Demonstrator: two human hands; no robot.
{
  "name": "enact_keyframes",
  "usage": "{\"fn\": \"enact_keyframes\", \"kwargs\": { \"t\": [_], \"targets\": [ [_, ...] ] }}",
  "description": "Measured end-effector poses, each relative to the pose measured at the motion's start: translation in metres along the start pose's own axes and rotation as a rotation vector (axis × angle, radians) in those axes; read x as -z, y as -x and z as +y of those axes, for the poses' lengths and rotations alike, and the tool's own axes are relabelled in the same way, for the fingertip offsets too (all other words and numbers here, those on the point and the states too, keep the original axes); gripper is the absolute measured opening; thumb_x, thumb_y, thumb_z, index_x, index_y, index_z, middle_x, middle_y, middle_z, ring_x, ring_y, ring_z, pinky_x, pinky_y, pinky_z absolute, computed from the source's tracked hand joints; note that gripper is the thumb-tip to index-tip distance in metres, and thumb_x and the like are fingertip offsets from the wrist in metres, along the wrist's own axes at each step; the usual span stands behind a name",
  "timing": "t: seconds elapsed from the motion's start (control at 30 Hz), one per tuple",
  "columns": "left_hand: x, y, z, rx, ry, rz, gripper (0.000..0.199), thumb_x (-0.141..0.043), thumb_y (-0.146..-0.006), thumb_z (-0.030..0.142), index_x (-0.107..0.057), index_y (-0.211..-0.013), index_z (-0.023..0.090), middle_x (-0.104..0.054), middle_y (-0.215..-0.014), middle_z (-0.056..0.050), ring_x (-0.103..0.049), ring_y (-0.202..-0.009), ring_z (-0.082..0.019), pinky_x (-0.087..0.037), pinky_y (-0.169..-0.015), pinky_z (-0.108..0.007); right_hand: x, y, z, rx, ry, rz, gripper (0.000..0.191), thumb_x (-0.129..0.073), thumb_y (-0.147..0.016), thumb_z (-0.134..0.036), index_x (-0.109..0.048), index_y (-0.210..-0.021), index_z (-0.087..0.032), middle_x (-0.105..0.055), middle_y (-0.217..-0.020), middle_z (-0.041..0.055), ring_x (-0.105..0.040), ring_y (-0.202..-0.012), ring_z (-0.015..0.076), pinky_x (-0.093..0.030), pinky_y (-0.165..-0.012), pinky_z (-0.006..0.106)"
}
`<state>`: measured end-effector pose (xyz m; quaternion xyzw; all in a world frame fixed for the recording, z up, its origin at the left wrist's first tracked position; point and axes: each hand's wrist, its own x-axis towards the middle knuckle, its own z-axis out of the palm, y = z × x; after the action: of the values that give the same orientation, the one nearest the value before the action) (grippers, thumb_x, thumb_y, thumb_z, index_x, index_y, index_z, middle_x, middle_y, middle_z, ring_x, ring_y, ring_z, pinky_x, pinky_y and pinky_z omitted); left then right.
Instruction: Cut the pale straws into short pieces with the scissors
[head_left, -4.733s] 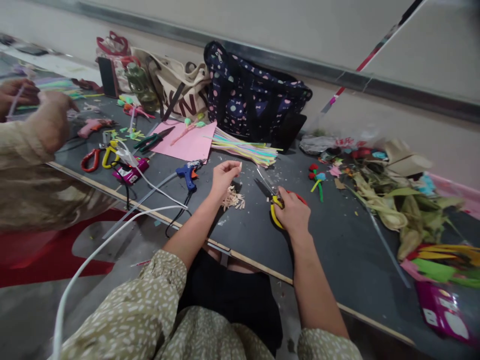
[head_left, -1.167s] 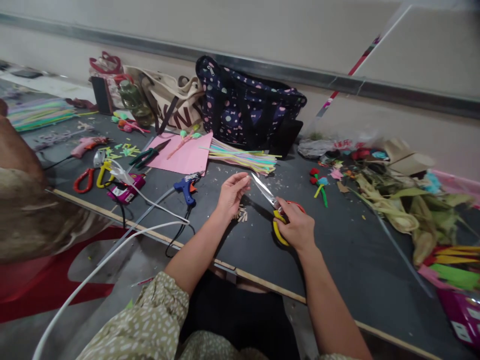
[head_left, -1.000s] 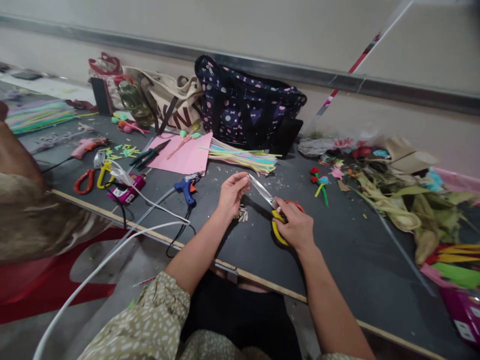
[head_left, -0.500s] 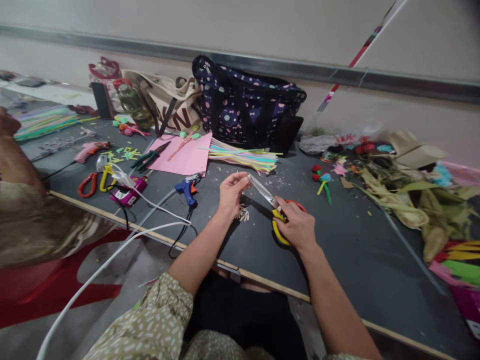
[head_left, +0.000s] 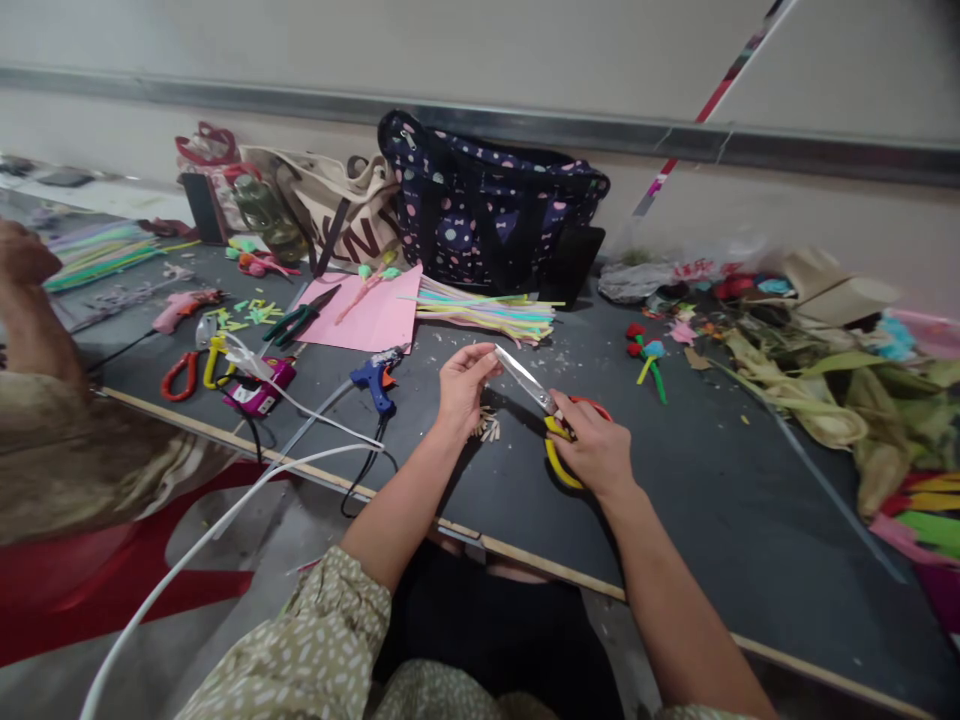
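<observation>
My right hand is closed around the handles of a pair of scissors with one yellow and one red handle. The blades point up and left, their tips at the fingertips of my left hand. That hand is closed in a pinch; whatever it holds is too small to make out. Short beige pieces lie on the dark table beside and below my left hand. Behind both hands is a bundle of pastel pipe cleaners.
Left of my hands lie a blue glue gun, a pink sheet, pliers and a purple box with cables. A dotted bag stands behind. Dried leaves lie right. Another person's arm is at far left.
The view has shifted slightly. The scissor blades look a little turned, with their flat side brighter. Both hands keep nearly the same position, and the other person's hand at far left has moved slightly.
</observation>
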<state>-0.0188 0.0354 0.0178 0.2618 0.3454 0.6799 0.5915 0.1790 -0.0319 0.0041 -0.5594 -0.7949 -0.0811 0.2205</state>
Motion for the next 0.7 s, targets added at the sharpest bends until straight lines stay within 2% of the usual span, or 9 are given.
{"fn": "enact_keyframes", "kwargs": {
  "t": [0.37,0.7],
  "targets": [
    [-0.0036,0.0029,0.0036,0.021,0.014,0.01,0.026,-0.082,-0.057,0.024,-0.07,-0.079,0.016,-0.065,-0.068,0.0,-0.06,-0.06,-0.008,-0.05,-0.067,-0.024,-0.0033,0.0016,0.0016,-0.005,0.01,-0.025,0.047,-0.058,-0.081,-0.031,-0.056,-0.127,-0.024,-0.069,-0.099,0.0025,-0.062,-0.09,0.015,-0.039,-0.064,0.023],
    [-0.0025,0.0016,0.0019,0.041,0.023,0.019,0.028,-0.083,-0.056,0.024,-0.069,-0.078,0.015,-0.065,-0.067,0.001,-0.06,-0.06,-0.008,-0.05,-0.066,-0.024,-0.0025,0.0001,0.0002,0.005,0.033,-0.003,0.043,-0.057,-0.082,-0.028,-0.059,-0.124,-0.023,-0.07,-0.098,0.0027,-0.064,-0.084,0.0145,-0.04,-0.06,0.023]
  ]
}}
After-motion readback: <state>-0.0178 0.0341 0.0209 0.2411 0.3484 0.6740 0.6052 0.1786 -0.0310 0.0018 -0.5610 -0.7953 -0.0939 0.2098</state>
